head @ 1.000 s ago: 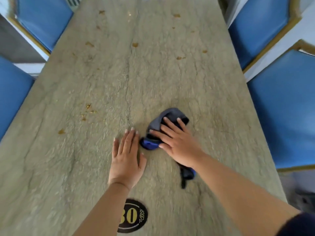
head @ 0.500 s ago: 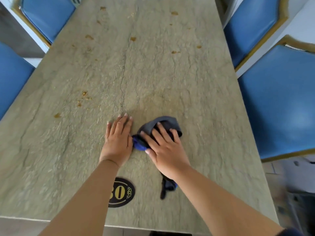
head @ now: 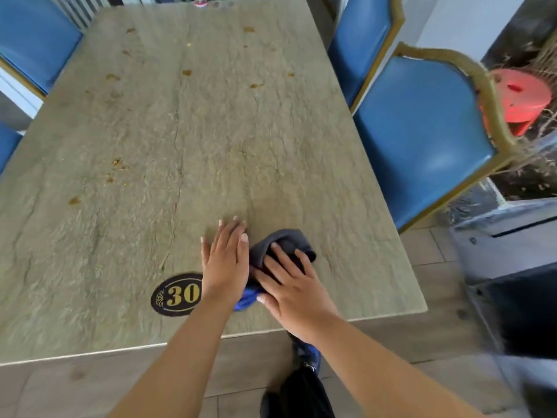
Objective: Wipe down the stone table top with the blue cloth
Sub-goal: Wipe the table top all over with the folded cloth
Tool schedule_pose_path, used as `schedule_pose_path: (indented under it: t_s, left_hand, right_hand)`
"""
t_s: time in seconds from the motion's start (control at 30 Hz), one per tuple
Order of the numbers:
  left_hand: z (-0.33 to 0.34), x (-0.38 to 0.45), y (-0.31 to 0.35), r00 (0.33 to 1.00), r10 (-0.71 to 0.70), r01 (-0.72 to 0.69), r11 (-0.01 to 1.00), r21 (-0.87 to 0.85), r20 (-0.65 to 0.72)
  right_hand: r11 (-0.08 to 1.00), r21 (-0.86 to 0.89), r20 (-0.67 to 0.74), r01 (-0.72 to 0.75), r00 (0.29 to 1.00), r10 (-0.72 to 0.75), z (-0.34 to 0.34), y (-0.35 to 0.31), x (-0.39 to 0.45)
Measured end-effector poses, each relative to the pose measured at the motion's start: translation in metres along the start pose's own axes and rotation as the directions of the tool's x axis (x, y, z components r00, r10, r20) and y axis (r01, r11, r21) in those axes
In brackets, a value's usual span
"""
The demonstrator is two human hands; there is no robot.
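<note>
The blue cloth (head: 281, 245) lies bunched on the stone table top (head: 211, 140) close to its near edge, with one tail trailing back under the wrist and hanging off that edge. The right hand (head: 294, 289) lies flat on it, fingers straight and spread, pressing rather than clutching. The left hand (head: 224, 260) rests flat on the bare stone just beside the cloth, fingers straight and together, its inner edge touching the bundle; its heel sits next to the oval number plaque (head: 177, 294) marked 30. The brown spots and crumbs (head: 116, 168) lie well ahead and to the left of both hands, toward the far end. So the coming stroke likely has to run forward and leftward, and the right hand, already on the cloth, is placed to drive it.
</note>
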State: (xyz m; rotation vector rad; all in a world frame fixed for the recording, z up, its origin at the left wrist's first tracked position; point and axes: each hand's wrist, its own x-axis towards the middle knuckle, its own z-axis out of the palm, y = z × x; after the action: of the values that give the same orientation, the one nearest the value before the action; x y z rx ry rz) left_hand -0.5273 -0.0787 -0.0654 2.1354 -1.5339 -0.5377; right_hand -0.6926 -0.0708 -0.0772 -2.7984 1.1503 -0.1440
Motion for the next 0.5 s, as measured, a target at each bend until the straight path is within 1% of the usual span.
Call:
schedule_pose_path:
  t_s: [0.03,0.07,0.1,0.13,0.17,0.23,0.3,0.33,0.37,0.4,0.43,0.5]
  left_hand:
    - [0.002,0.0,0.004,1.0,-0.014,0.013,1.0,0.023,0.013]
    - [0.005,0.0,0.009,0.999,-0.029,0.027,0.997,0.074,0.037]
    - [0.01,-0.001,0.014,0.997,-0.043,0.033,0.988,0.148,0.067]
    - [0.016,-0.002,0.018,0.995,-0.05,0.029,0.972,0.233,0.087]
    - [0.022,-0.005,0.021,0.995,-0.049,0.017,0.949,0.315,0.091]
    - [0.032,-0.01,0.025,0.997,-0.028,-0.008,0.903,0.43,0.077]
    - [0.037,-0.011,0.025,0.998,-0.017,-0.015,0.886,0.464,0.065]
    - [0.037,-0.01,0.025,0.998,-0.018,-0.013,0.883,0.468,0.062]
    - [0.037,-0.01,0.025,0.998,-0.022,-0.009,0.883,0.469,0.06]
    - [0.036,-0.01,0.026,0.998,-0.025,-0.005,0.886,0.463,0.059]
    - [0.035,-0.01,0.027,0.998,-0.027,-0.001,0.891,0.454,0.055]
    - [0.032,-0.008,0.035,0.999,-0.024,0.005,0.902,0.432,0.038]
  right_hand:
    - [1.0,0.001,0.004,0.029,1.0,-0.029,-0.003,0.012,-0.015]
    - [1.0,-0.011,-0.004,0.011,1.0,-0.011,-0.005,0.028,-0.028]
    - [0.998,-0.028,-0.012,-0.048,0.999,0.048,-0.006,0.046,-0.038]
    - [0.989,-0.044,-0.015,-0.141,0.99,0.141,-0.008,0.064,-0.043]
    - [0.966,-0.052,-0.016,-0.255,0.967,0.254,-0.011,0.082,-0.042]
    - [0.884,-0.053,-0.03,-0.464,0.886,0.463,-0.017,0.11,-0.034]
    - [0.8,-0.027,-0.007,-0.599,0.801,0.599,-0.018,0.112,-0.026]
    - [0.777,-0.015,0.002,-0.629,0.777,0.629,-0.018,0.104,-0.025]
    - [0.777,-0.013,0.0,-0.63,0.777,0.63,-0.016,0.092,-0.028]
    - [0.801,-0.012,-0.014,-0.598,0.802,0.598,-0.015,0.078,-0.037]
    - [0.842,-0.009,-0.024,-0.539,0.842,0.539,-0.014,0.064,-0.049]
    - [0.917,-0.013,0.004,-0.398,0.917,0.398,-0.014,0.053,-0.074]
